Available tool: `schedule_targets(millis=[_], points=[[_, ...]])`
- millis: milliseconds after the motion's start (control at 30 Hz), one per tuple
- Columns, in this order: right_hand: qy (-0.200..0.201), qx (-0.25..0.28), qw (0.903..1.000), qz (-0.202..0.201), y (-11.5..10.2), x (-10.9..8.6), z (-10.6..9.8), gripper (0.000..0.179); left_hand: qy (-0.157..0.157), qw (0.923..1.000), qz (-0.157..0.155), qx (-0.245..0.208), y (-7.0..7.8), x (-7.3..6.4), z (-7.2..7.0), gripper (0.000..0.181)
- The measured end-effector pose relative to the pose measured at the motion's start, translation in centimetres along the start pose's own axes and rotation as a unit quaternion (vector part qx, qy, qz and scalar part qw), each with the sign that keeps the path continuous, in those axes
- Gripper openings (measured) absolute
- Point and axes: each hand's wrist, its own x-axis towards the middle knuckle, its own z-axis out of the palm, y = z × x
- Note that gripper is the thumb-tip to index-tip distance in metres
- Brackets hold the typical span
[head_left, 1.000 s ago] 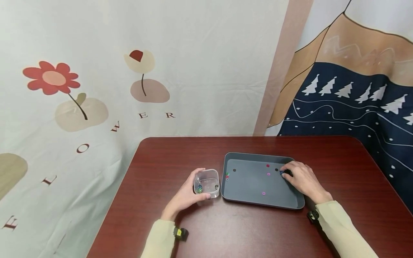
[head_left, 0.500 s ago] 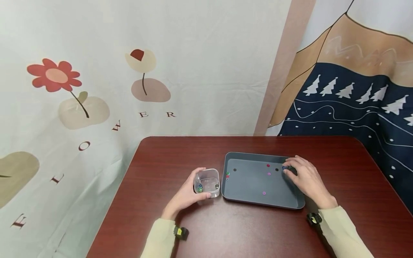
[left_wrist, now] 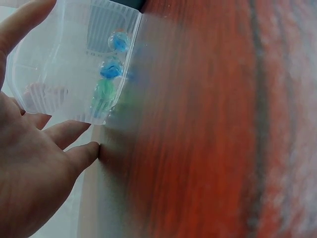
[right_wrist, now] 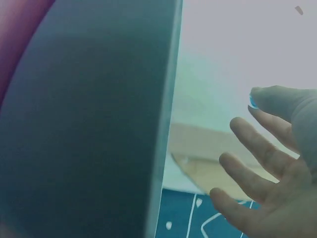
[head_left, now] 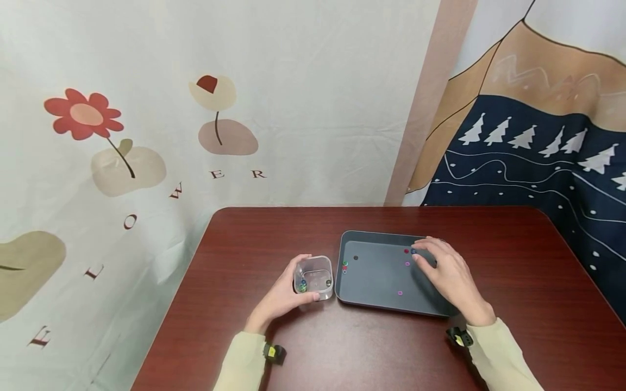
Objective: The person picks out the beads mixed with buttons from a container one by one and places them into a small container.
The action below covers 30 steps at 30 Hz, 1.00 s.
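My left hand (head_left: 281, 297) grips a clear plastic container (head_left: 317, 278) from its left side, thumb at the near corner. Several glass marbles lie inside; in the left wrist view, a blue marble (left_wrist: 111, 68) and a green marble (left_wrist: 104, 89) show through the wall. Over the upper right part of a grey tray (head_left: 374, 285), my right hand (head_left: 454, 277) pinches a blue marble (right_wrist: 253, 102) between thumb and index fingertip. Its other fingers are spread apart. In the right wrist view the marble is mostly covered by the thumb.
On the tray lie two pink rings, one ring (head_left: 400, 293) near the front, plus a red piece (head_left: 406, 251) and a dark round piece (head_left: 356, 258). Small coloured pieces (head_left: 344, 267) line its left side. The tray stands on a reddish-brown table (head_left: 274, 233) before a printed curtain (head_left: 313, 108).
My right hand has lifted the blue marble and moved left over the tray with it, now covering the dark piece beside the red one. My left hand and the container have stayed put.
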Motion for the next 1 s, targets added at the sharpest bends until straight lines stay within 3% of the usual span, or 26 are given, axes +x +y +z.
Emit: schedule_targets(millis=[200, 433, 733, 1000], points=[[0.035, 0.016, 0.9988, -0.029, -1.8, 0.1, 1.1, 0.025, 0.002, 0.9999, 0.009, 0.005, 0.0, 0.0, 0.0, 0.096], [0.045, 0.045, 0.9962, -0.061, -4.2, 0.5, 2.3, 0.025, 0.004, 0.9999, 0.011, 0.007, -0.1, 0.0, 0.1, 0.096], [0.031, 0.091, 0.9900, -0.103, -6.8, 1.4, 4.6, 0.022, 0.007, 0.9999, 0.005, 0.012, -0.1, 0.1, 0.0, 0.096], [-0.009, 0.106, 0.9874, -0.117, -8.9, 2.2, 7.1, 0.022, 0.006, 1.0000, 0.001, -0.007, 0.4, 0.0, -0.1, 0.096]])
